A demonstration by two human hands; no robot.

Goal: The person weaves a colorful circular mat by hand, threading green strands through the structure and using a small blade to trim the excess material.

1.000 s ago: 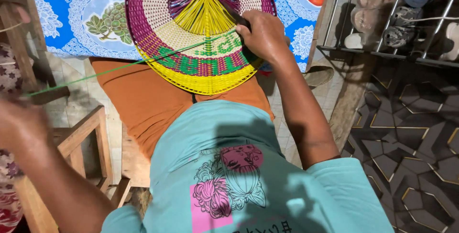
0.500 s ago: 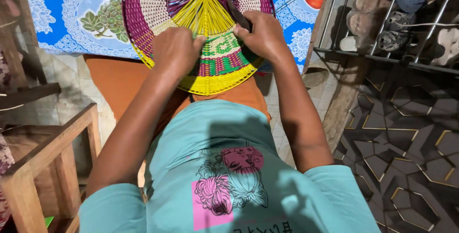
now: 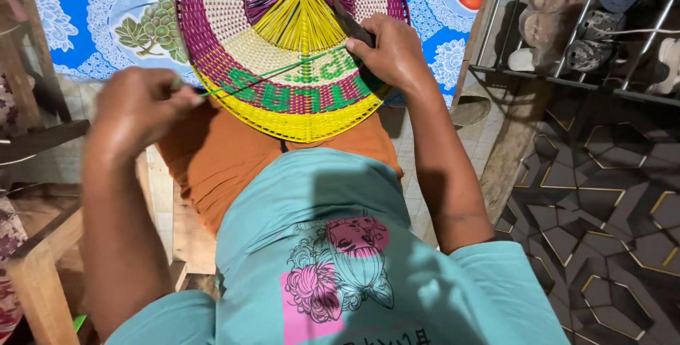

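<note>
A round woven fan (image 3: 283, 69), cream at the centre with purple, green and yellow bands and a spray of yellow ribs, is held tilted over the lap, its lower yellow rim resting against the orange skirt (image 3: 227, 161) and its upper part lying over the near edge of a counter covered by a blue floral tablecloth (image 3: 106, 19). The right hand (image 3: 386, 51) is clamped on the fan's right rim, with a dark slim tool (image 3: 350, 23) gripped between thumb and fingers. The left hand (image 3: 138, 108) is pinched shut on a thin green strand (image 3: 269, 74), which is drawn taut from the weave out to the left. A wooden chair frame (image 3: 42, 260) is seen at the lower left, and a metal shoe rack (image 3: 595, 33) at the upper right, above dark patterned floor tiles (image 3: 609, 196)
</note>
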